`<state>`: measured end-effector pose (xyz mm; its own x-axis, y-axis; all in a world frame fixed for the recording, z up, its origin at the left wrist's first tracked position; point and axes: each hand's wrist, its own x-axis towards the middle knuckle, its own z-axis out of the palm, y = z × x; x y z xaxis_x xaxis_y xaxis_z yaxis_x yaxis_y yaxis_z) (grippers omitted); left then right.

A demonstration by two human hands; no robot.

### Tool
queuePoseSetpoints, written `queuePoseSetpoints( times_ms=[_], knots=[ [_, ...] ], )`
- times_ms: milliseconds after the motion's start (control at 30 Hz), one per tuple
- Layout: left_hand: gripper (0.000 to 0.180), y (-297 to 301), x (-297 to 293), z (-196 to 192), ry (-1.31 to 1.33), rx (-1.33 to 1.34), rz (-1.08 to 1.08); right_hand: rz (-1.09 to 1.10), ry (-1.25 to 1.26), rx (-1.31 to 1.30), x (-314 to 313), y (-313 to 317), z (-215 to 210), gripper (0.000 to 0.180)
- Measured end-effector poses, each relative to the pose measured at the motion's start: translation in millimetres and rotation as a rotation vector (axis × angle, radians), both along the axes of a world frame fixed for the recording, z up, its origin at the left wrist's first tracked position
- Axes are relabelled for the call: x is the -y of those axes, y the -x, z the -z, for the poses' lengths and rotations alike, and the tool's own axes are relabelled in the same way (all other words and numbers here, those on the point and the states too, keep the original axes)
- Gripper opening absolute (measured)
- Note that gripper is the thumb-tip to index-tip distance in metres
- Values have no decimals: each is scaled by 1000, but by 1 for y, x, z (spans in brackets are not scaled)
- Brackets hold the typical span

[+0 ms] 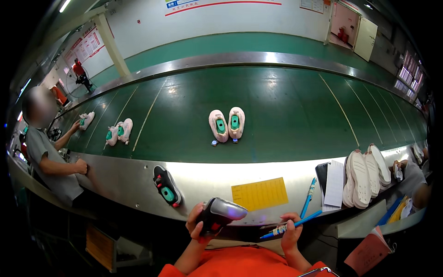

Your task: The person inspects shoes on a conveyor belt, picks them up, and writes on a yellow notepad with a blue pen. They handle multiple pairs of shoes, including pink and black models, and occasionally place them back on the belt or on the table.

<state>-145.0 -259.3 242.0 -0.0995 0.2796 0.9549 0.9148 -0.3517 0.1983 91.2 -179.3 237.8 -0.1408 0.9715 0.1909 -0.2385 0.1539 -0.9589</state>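
Observation:
My left hand (195,222) is closed around a black shoe (221,214) with a shiny silver-grey toe and some red. The shoe is tilted, its toe to the right, above the metal ledge's near edge. Between the fingers of my right hand (290,233) is a blue pen (307,219), with a pale wrapping on its barrel; one end points at the shoe's side. A second black shoe (167,186) with a green insert and red parts lies on the ledge to the left. A yellow form sheet (260,194) lies just beyond my hands.
Another blue pen (308,198), a dark phone-like object (321,174), white paper (333,184) and several white soles (360,180) lie right. A green conveyor belt (290,124) carries pale shoes (227,124). A grey-shirted co-worker (55,157) reaches to a shoe at left.

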Motion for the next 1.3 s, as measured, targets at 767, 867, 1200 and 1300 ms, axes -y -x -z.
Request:
queuePoseSetpoints(
  times_ms=[767, 867, 1200, 1300],
  knots=[
    [69, 39, -33, -36, 1210, 404, -596, -111, 100, 36, 3, 4, 0, 21],
    [71, 79, -90, -37, 1293, 301, -708, -110, 91, 68, -1, 1, -2, 21],
    [72, 180, -142, -87, 1099, 161, -718, -71, 93, 101, 3, 5, -6, 22],
    [79, 186, -78, -80, 1065, 115, -946, -99, 145, 119, 3, 7, -7, 21]
  ],
)
